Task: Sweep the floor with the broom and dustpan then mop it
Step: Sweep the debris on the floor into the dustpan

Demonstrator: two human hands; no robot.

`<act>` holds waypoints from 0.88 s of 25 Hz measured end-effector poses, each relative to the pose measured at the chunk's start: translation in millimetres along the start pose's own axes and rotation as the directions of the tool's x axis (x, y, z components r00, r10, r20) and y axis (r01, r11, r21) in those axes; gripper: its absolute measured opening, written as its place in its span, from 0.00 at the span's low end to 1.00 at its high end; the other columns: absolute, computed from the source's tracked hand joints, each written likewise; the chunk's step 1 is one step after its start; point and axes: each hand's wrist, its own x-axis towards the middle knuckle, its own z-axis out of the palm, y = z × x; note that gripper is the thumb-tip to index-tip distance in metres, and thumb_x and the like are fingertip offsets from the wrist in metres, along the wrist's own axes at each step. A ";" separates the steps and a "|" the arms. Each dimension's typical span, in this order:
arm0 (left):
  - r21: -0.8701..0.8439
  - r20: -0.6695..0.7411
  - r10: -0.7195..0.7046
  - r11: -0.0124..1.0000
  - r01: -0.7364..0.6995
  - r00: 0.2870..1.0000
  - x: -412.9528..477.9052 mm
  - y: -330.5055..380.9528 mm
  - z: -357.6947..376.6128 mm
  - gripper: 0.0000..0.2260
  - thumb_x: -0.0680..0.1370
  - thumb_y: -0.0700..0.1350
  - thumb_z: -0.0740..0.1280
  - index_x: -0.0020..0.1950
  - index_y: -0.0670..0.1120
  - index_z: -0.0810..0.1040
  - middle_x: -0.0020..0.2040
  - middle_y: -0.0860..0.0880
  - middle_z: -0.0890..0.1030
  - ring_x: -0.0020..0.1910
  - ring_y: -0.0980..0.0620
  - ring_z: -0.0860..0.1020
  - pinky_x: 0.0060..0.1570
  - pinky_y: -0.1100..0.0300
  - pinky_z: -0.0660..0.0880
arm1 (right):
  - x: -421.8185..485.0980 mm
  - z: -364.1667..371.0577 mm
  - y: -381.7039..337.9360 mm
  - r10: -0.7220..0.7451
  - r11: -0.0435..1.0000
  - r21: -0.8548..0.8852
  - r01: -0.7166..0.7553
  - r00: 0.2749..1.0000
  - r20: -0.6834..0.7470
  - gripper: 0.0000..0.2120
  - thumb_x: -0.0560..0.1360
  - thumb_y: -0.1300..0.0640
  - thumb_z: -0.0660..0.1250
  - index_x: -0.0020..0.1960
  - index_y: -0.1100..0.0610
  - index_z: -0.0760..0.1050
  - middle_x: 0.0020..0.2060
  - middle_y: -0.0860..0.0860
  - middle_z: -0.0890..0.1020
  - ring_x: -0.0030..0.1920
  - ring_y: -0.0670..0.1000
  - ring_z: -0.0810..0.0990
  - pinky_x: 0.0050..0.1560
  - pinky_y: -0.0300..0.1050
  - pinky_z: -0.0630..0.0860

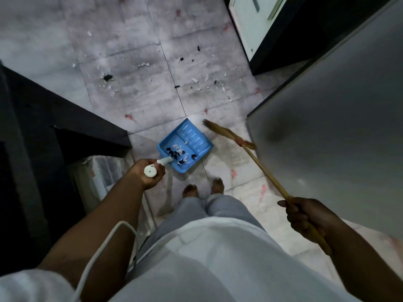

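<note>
Scraps (194,80) litter floor (130,46) beyond dustpan (193,136), between cabinet (54,118) and grey appliance (327,116).

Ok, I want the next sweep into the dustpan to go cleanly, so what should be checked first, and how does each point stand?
1. Left hand grips dustpan: ok.
2. Right hand grips broom: ok.
3. Dustpan lip flat on floor: cannot tell.
4. Bristles beyond the loose scraps: not ok, they sit beside the dustpan.
5. Bare feet clear of the dustpan: ok.
</note>
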 end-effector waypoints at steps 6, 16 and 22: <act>0.026 -0.010 0.066 0.998 -0.066 0.998 -6.7 29.6 56.5 0.11 0.82 0.41 0.54 0.49 0.33 0.67 0.26 0.45 0.69 0.18 0.54 0.70 0.18 0.67 0.71 | 29.1 27.6 -67.4 -0.011 0.991 0.131 0.004 0.998 0.056 0.13 0.83 0.55 0.52 0.47 0.61 0.70 0.23 0.48 0.64 0.17 0.44 0.59 0.15 0.35 0.58; 0.063 -0.101 0.042 0.997 -0.036 0.994 15.6 99.8 171.0 0.11 0.82 0.44 0.55 0.51 0.36 0.68 0.26 0.46 0.70 0.18 0.56 0.70 0.17 0.67 0.70 | 117.6 57.8 -265.0 0.106 0.994 -0.032 -0.105 0.993 0.047 0.13 0.82 0.57 0.51 0.46 0.61 0.70 0.20 0.49 0.65 0.16 0.44 0.61 0.14 0.33 0.59; 0.009 -0.087 0.045 0.999 -0.044 0.995 17.4 117.5 201.2 0.15 0.68 0.37 0.64 0.54 0.37 0.70 0.27 0.47 0.69 0.19 0.56 0.70 0.18 0.69 0.70 | 162.9 93.7 -356.9 0.035 0.968 -0.249 -0.029 0.999 0.019 0.14 0.82 0.57 0.50 0.44 0.60 0.70 0.21 0.49 0.67 0.16 0.43 0.62 0.15 0.33 0.60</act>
